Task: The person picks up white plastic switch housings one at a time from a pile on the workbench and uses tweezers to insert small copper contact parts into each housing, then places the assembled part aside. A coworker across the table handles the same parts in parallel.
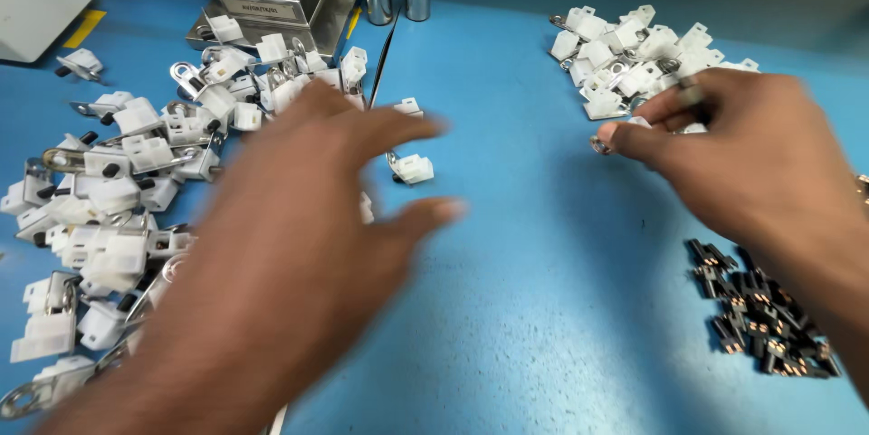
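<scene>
Blue bench top is carrying three heaps. Right hand is pinching a small metal ring-ended part between thumb and forefinger at 2 o'clock, just beside the heap of white plastic clips. Left hand, fingers spread and released, blurred, is hovering beside the lone white clip near centre. Black pins are lying at 4 o'clock. Judged step: pairing; next calls for a fine grip.

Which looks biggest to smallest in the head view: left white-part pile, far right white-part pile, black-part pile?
1. Left white-part pile, clearly largest.
2. Far right white-part pile and black-part pile: similar; the black pile lies nearer the camera, so unranked.
</scene>
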